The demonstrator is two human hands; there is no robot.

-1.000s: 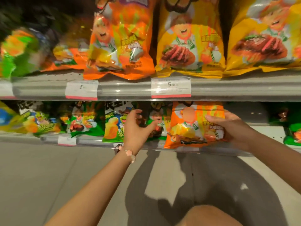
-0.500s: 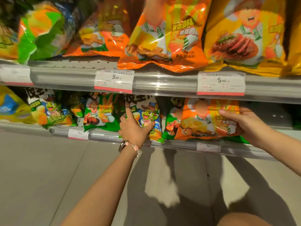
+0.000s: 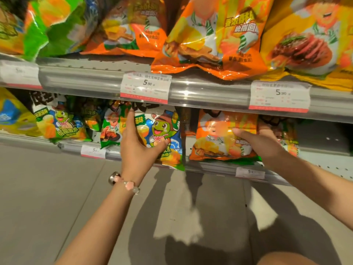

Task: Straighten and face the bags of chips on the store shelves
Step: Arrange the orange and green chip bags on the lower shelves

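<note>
On the lower shelf (image 3: 214,167) stands a blue and green frog bag (image 3: 164,131), leaning out over the shelf lip. My left hand (image 3: 136,148) grips its left edge, thumb across the front. To its right an orange chip bag (image 3: 215,136) faces forward, and my right hand (image 3: 261,142) holds its right side with the thumb on the front. A small green bag (image 3: 111,127) and another frog bag (image 3: 61,121) stand further left. The upper shelf carries larger orange bags (image 3: 215,37), a yellow bag (image 3: 313,41) and a green bag (image 3: 55,22).
Price tags (image 3: 146,87) hang on the upper shelf rail (image 3: 200,90). A bare stretch of lower shelf (image 3: 322,142) lies to the right of the orange bag. Below is grey tiled floor (image 3: 47,197) with my shadow on it.
The view has shifted left and closer. My left hand has closed onto the frog bag's left edge. My right hand keeps hold of the orange bag, now set apart from the frog bag.
</note>
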